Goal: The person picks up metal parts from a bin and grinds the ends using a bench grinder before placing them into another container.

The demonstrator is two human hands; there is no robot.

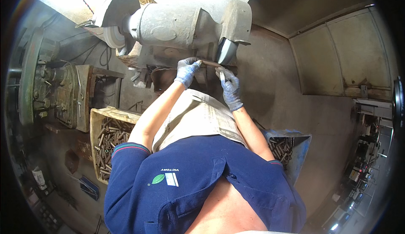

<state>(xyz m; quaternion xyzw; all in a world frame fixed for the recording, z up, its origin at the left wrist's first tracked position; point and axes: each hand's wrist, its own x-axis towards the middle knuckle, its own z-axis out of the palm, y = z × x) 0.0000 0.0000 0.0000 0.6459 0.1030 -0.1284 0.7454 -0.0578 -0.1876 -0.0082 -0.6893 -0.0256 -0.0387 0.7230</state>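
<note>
A short brown metal tube is held against the right grinding wheel of a large grey bench grinder. My left hand, in a blue glove, grips the tube's left end. In a matching blue glove, my right hand sits just below the wheel, closed on the tube's right part; the exact grip is partly hidden. A sheet of newspaper lies over my lap under both forearms.
A tan crate full of several metal tubes stands at my left. On my right is a blue crate with more tubes. The grinder's left wheel is exposed. A green machine stands far left; a metal wall panel is at right.
</note>
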